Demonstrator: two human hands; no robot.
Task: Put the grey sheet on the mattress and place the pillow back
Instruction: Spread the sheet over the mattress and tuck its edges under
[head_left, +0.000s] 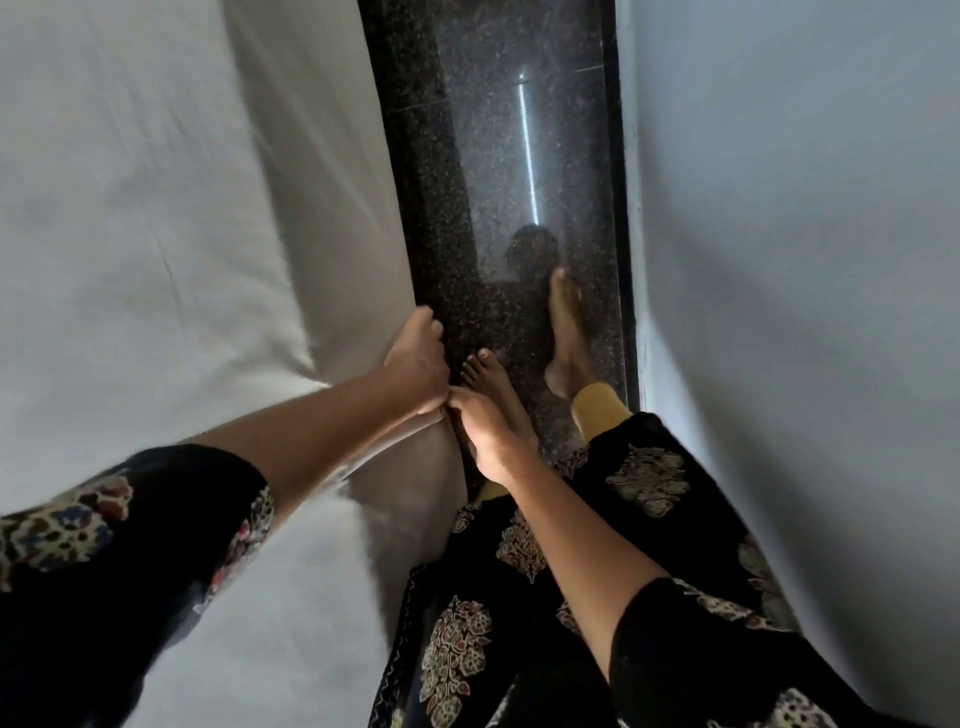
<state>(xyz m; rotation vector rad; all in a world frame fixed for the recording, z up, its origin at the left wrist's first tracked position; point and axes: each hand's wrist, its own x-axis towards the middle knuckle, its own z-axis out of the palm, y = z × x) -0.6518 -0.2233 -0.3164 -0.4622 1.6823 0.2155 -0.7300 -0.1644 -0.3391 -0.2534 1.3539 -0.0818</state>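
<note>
Lying spread over the mattress (410, 488) on the left: the sheet (130, 208), its side hanging toward the floor (493, 156). Gripping that hanging edge with the left hand (415, 358), fingers curling round the cloth. Reaching in just right of it with the right hand (485, 436), fingertips meeting the same edge; pinching or merely touching, impossible to tell. Standing barefoot on dark floor, wall (779, 260) at right.
</note>
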